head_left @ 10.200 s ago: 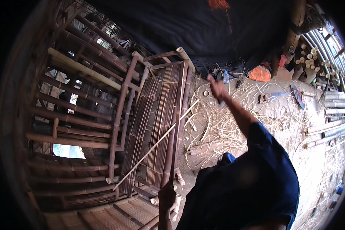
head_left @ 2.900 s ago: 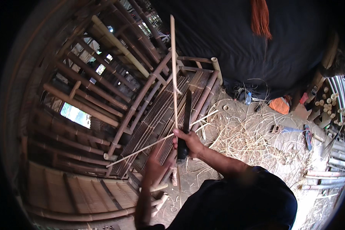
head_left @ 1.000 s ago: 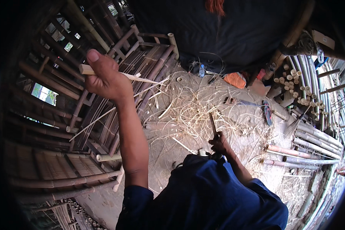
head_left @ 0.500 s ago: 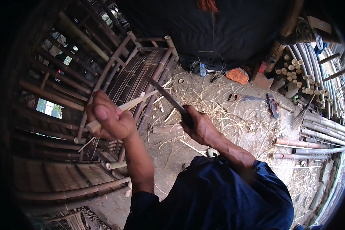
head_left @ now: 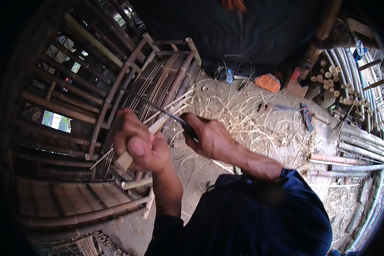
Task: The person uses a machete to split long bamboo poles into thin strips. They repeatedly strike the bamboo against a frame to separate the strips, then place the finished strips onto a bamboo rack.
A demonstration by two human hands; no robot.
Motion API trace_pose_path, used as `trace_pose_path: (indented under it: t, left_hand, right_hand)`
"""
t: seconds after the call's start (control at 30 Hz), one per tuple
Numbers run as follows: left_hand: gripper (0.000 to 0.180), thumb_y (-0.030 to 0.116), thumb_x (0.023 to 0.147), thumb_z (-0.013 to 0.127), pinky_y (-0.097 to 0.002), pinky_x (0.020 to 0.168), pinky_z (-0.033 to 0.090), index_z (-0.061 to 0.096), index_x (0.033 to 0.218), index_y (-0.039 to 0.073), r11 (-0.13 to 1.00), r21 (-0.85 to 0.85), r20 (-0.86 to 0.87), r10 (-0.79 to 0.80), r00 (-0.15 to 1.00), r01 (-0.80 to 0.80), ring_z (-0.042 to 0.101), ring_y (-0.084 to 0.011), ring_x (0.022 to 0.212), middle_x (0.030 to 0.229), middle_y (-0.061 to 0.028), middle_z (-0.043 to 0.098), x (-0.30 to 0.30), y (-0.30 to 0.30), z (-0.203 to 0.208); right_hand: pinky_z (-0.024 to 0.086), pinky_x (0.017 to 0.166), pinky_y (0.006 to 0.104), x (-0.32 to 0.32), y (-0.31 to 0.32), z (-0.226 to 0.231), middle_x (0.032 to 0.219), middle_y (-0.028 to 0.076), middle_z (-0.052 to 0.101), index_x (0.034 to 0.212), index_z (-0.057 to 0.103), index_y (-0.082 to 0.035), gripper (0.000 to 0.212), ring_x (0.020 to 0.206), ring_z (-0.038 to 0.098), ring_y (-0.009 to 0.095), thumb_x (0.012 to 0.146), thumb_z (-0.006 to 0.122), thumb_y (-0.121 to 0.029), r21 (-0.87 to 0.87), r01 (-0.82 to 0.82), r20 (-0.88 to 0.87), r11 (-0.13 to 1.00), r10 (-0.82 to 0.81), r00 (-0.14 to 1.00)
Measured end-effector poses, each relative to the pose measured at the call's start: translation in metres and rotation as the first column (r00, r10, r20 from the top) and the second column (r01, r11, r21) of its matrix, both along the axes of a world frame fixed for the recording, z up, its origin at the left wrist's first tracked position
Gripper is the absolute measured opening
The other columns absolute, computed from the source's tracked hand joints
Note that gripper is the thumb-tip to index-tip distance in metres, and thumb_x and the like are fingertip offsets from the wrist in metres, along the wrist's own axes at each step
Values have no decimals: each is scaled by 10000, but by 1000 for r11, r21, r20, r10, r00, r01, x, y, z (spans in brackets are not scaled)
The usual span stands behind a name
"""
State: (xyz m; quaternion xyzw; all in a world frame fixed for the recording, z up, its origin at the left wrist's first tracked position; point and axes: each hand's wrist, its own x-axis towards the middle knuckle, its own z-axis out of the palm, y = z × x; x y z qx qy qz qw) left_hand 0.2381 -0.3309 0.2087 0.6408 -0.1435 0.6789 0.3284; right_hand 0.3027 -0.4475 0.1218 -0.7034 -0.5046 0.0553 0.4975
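My left hand (head_left: 144, 147) is closed around a pale split bamboo stick (head_left: 158, 125). The stick's thick squared end juts out below my fist, and its other end slants up and to the right. In my closed right hand (head_left: 213, 140) is the dark handle of a long knife (head_left: 161, 110). The narrow blade reaches up and left past the far end of the stick. Whether its edge touches the stick I cannot tell.
Left stands a bamboo bench (head_left: 181, 79) with thin strips on its seat. Curly shavings (head_left: 230, 111) litter the ground. Bamboo poles (head_left: 343, 77) are stacked right, near a sandal (head_left: 306, 117). An orange bag (head_left: 267, 83) and a bottle (head_left: 229, 77) lie by the dark cloth (head_left: 260, 38).
My left hand has moved right and toward me with the bamboo stick. My right hand has shifted left, so the knife blade now reaches farther left and lies flatter.
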Motion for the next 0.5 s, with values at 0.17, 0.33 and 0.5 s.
trace_pose_path:
  t: [0.17,0.33,0.5]
  left_hand:
    - [369,278,925,448,-323,690,345,325,604,145,999,38,0,26,1000,-26,256,-77,448,475,29,255,2,-4,0]
    - [346,276,914,462,-357,734,345,348,627,122,1000,27,17,10,1000,-11,281,-98,494,505,16,287,13,-4,-1]
    - [331,269,884,467,-369,770,349,343,622,109,1000,-15,-9,27,1000,-27,298,-121,522,518,-2,310,4,-6,-6]
  right_hand:
    - [522,526,436,-9,-3,6,830,204,635,1112,500,-53,342,620,657,348,815,659,-113,353,118,28,928,-137,990]
    - [505,515,459,5,0,-5,744,182,633,1118,499,-46,325,589,627,381,839,636,-139,-139,59,30,989,-55,998]
    - [535,528,401,-9,-10,19,783,150,639,1129,500,-14,366,570,635,348,808,664,-81,259,89,24,962,-99,995]
